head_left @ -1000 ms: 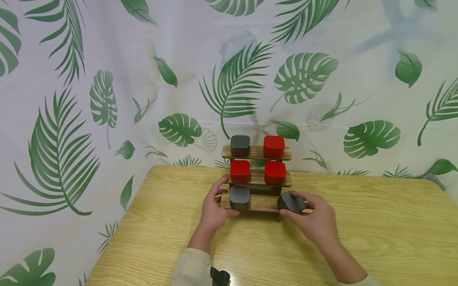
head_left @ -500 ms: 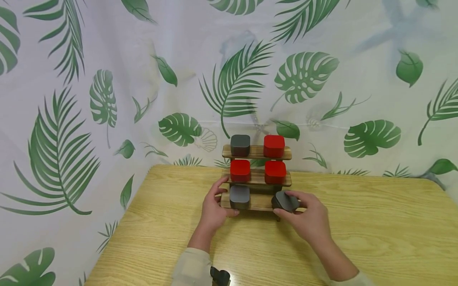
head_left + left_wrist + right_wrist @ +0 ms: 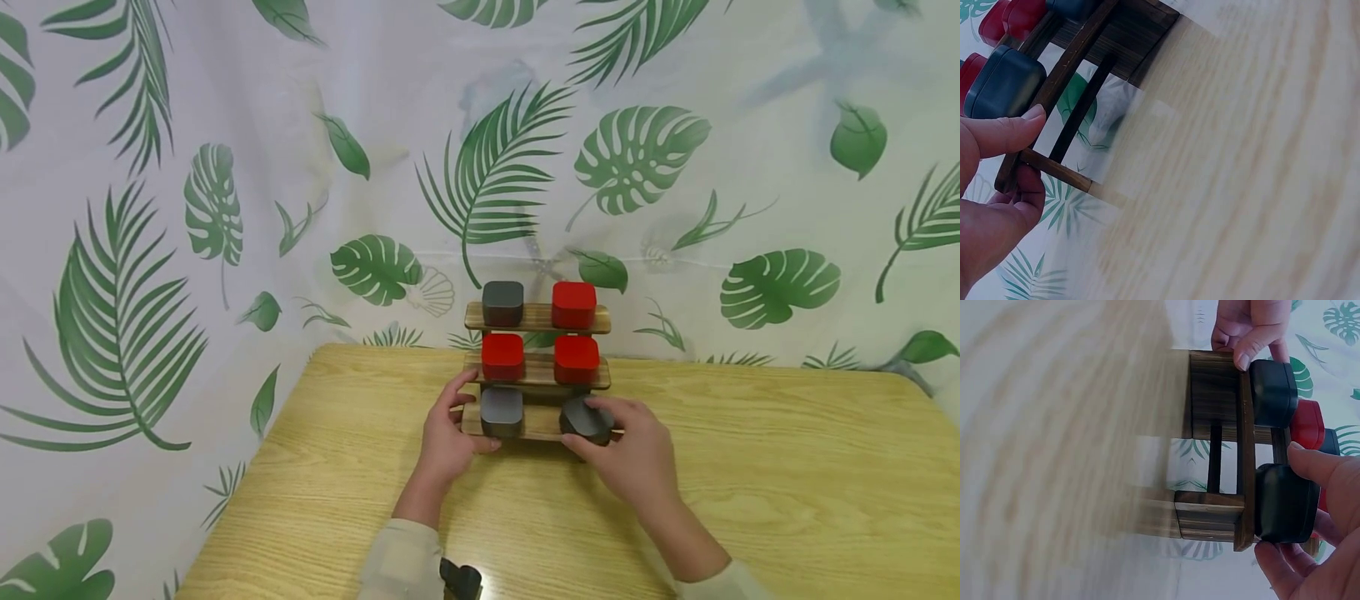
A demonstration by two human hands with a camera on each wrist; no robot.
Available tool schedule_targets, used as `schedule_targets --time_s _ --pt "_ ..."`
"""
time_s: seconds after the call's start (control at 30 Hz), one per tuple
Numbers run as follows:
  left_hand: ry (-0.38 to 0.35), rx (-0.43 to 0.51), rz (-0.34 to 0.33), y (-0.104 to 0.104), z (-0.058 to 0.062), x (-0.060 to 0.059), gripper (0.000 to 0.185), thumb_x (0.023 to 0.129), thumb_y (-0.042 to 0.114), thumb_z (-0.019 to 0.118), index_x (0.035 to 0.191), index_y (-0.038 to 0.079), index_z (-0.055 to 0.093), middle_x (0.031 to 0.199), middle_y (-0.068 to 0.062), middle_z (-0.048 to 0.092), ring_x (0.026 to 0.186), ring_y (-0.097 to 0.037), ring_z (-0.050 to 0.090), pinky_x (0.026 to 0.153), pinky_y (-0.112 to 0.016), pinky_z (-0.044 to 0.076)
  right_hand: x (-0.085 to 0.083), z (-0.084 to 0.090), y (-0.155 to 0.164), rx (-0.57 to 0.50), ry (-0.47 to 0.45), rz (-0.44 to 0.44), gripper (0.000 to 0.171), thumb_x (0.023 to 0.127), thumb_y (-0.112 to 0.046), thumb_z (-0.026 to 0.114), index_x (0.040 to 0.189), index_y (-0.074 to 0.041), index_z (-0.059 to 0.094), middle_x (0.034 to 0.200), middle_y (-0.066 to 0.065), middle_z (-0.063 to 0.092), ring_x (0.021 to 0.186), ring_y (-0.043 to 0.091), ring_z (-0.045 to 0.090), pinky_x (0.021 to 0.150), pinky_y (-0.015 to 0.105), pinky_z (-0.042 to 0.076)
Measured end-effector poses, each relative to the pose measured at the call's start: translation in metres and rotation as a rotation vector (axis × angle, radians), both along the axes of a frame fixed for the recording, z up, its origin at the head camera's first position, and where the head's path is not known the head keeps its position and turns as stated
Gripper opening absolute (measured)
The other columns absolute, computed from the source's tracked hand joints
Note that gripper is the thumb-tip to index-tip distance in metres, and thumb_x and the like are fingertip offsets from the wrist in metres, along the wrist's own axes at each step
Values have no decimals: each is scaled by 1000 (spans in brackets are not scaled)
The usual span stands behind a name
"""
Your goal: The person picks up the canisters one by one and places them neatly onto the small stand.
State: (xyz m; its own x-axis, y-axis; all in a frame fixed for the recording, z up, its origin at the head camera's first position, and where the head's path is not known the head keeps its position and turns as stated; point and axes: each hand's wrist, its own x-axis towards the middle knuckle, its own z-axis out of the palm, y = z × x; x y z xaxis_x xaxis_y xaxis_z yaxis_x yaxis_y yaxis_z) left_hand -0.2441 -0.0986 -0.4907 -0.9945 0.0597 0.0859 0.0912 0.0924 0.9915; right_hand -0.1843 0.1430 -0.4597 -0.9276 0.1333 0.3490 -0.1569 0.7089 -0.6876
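Note:
A three-tier wooden display stand (image 3: 542, 425) stands at the back of the table. My left hand (image 3: 448, 437) grips the left end of its lowest shelf, thumb on the front edge and fingers curled beneath, as the left wrist view shows. Beside that thumb sits a dark grey square box (image 3: 502, 412) with rounded corners. My right hand (image 3: 641, 458) holds a second dark grey box (image 3: 1285, 506) by its sides, at the right end of the lowest shelf. In the right wrist view this box is against the shelf board.
On the middle shelf are a red box (image 3: 502, 356) and another red box (image 3: 577, 358). The top shelf bears a dark box (image 3: 502, 303) and a red box (image 3: 574, 304). Behind rises a leaf-print cloth (image 3: 630, 158). A small black object (image 3: 463, 581) lies near the front of the table (image 3: 787, 483).
My right hand has moved left with the dark grey box, from beyond the lowest shelf's right end to over the shelf. The left hand has kept its grip on the stand.

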Motion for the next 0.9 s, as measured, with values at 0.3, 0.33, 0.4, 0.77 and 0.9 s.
schedule_targets --time_s 0.3,0.33,0.4,0.77,0.9 --pt "-10 3 9 1 0 1 107 57 -25 83 142 33 54 128 -15 49 103 -35 47 62 -34 52 1 -5 -14 71 100 -74 57 67 -36 94 113 -9 74 108 16 61 96 36 62 76 52 52" --pt "-7 -1 9 1 0 1 107 57 -25 83 142 33 54 127 -14 49 102 -35 48 63 -34 52 1 -5 -16 77 104 -86 57 67 -36 94 112 -9 74 108 16 61 96 37 62 76 53 52" --pt "-1 -2 9 1 1 2 106 57 -25 83 142 32 55 128 -15 49 103 -35 48 65 -35 52 0 -5 -19 88 108 -108 56 67 -37 94 112 -9 74 107 17 60 95 37 63 76 53 52" --pt "37 23 -3 1 1 1 107 56 -28 80 143 28 54 132 -23 47 102 -36 49 65 -35 51 -1 -4 -29 93 133 -149 54 68 -36 94 110 -8 73 106 16 56 91 36 62 74 52 53" --pt "38 9 -10 2 -1 2 106 56 -27 81 143 27 54 131 -23 47 103 -36 48 67 -35 51 0 -6 -29 86 105 -175 55 68 -36 94 110 -8 73 109 16 55 90 37 63 72 52 53"
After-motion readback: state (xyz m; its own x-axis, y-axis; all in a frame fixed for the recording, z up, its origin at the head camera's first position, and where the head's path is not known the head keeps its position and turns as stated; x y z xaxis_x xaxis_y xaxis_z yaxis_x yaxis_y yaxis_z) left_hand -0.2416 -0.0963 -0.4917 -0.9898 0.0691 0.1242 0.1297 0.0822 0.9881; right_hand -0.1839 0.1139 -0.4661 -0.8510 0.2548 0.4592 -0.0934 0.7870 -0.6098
